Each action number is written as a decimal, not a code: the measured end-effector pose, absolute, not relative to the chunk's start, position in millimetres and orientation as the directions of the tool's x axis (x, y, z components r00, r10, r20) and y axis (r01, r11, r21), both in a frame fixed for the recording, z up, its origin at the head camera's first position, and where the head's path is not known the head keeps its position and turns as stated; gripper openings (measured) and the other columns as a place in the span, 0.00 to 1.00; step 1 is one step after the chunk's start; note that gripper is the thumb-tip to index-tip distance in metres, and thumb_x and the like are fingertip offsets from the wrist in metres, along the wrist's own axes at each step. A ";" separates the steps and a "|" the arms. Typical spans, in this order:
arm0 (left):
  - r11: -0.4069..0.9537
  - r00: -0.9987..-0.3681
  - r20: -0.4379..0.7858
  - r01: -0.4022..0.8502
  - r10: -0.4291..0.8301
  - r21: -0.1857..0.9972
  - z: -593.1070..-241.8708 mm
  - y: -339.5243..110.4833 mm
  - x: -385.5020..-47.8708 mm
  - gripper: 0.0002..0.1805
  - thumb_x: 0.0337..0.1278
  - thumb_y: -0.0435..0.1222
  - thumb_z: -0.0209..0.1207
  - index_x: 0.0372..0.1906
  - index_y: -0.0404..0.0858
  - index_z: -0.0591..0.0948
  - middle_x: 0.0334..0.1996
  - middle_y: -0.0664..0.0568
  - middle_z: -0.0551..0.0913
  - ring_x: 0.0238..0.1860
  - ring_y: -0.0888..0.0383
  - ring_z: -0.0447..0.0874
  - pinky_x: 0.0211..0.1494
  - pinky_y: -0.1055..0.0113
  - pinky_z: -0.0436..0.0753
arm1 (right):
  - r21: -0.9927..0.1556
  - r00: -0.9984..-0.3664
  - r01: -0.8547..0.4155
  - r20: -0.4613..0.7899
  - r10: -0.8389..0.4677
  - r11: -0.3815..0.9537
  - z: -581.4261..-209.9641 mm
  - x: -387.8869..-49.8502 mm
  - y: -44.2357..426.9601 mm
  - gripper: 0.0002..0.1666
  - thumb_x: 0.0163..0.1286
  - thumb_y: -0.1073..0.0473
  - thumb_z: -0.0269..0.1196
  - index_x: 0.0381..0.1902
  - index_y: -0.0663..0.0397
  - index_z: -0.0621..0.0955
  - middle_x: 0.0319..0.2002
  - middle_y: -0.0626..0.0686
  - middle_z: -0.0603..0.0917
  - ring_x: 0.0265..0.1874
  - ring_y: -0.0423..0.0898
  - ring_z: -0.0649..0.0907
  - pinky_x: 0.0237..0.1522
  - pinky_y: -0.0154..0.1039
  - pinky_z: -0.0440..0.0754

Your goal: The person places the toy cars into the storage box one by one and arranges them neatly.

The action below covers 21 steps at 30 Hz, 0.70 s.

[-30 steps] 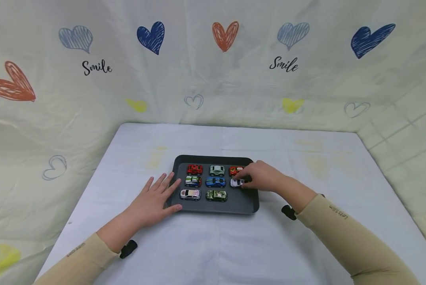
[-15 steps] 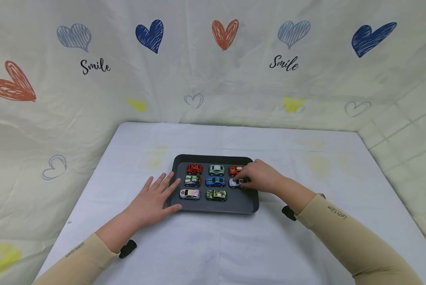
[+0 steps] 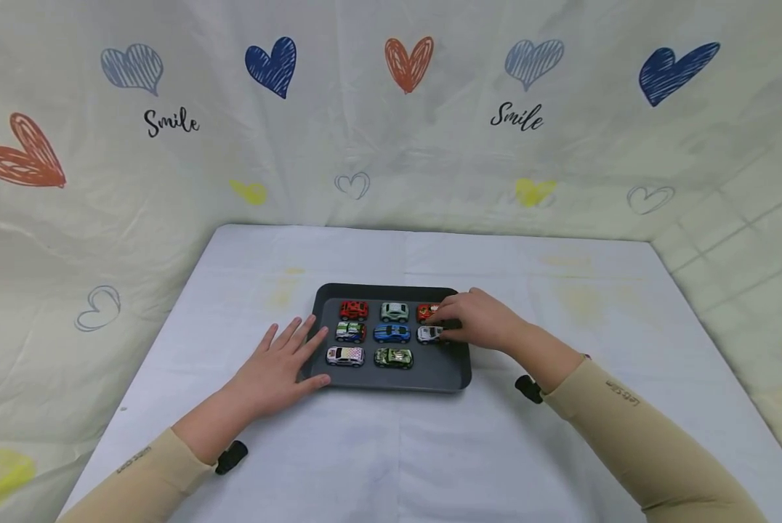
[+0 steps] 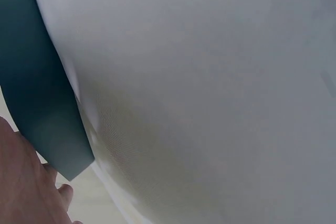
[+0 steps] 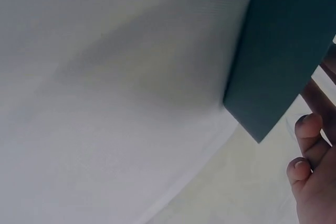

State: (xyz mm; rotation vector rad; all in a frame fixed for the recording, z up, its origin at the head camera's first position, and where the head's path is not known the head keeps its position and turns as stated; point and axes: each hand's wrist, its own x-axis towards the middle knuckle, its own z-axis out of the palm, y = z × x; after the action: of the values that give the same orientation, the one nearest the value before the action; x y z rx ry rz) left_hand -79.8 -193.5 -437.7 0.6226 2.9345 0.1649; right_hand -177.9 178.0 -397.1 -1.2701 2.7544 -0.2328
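Note:
A dark grey tray (image 3: 430, 378) holds several toy cars in rows. My left hand (image 3: 273, 374) rests at its left rim with fingers spread. My right hand (image 3: 479, 319) reaches over the right rim. Its thumb is at the right end of a white toy car (image 3: 428, 334), while the index finger is raised above it, beside a red toy car (image 3: 426, 312) partly hidden by the hand. In the wrist views, parts of my left hand (image 4: 26, 182) and right hand (image 5: 320, 182) show beyond the tray's dark outer wall; their fingertips are mostly hidden.
Left of the white car sit a blue car (image 3: 392, 333) and a green-and-white car (image 3: 350, 332). A camouflage car (image 3: 394, 358) and a pale car (image 3: 345, 356) form the front row. White cloth (image 3: 528, 450) covers the table; a heart-printed curtain (image 3: 339, 131) hangs behind.
My right index finger has lifted off the white car, which shows more now and has shifted very slightly left. The left hand stays at the rim. The head view has shifted a little.

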 end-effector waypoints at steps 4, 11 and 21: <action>0.909 -0.905 -0.116 0.393 0.409 0.138 -437.8 -193.7 -80.5 0.48 0.63 0.71 0.44 0.80 0.49 0.52 0.80 0.49 0.44 0.79 0.45 0.41 0.77 0.42 0.40 | -0.211 -0.650 -0.740 -0.015 -0.760 0.638 -394.4 -179.6 180.0 0.18 0.62 0.54 0.72 0.52 0.44 0.87 0.46 0.46 0.86 0.44 0.45 0.84 0.49 0.50 0.79; 0.909 -0.906 -0.109 0.395 0.409 0.131 -441.3 -194.2 -81.6 0.48 0.63 0.69 0.45 0.80 0.49 0.53 0.80 0.49 0.45 0.79 0.45 0.41 0.77 0.41 0.41 | -0.269 -0.675 -0.706 -0.025 -0.737 0.655 -392.4 -177.3 187.4 0.20 0.64 0.53 0.71 0.55 0.45 0.86 0.47 0.49 0.86 0.40 0.49 0.84 0.44 0.47 0.81; 0.907 -0.904 -0.107 0.399 0.413 0.132 -440.2 -194.2 -80.2 0.48 0.63 0.70 0.45 0.80 0.49 0.53 0.80 0.49 0.45 0.79 0.45 0.41 0.77 0.41 0.41 | -0.330 -0.732 -0.639 -0.018 -0.681 0.695 -387.0 -166.3 220.8 0.22 0.63 0.53 0.72 0.55 0.46 0.86 0.47 0.49 0.86 0.44 0.49 0.84 0.42 0.44 0.84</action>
State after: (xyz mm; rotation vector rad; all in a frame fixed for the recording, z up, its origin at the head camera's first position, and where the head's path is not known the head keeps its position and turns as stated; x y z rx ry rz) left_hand -80.2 -194.2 -440.2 0.6281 2.9379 0.1616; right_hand -166.3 220.8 -387.0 -1.0821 2.7629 -0.4591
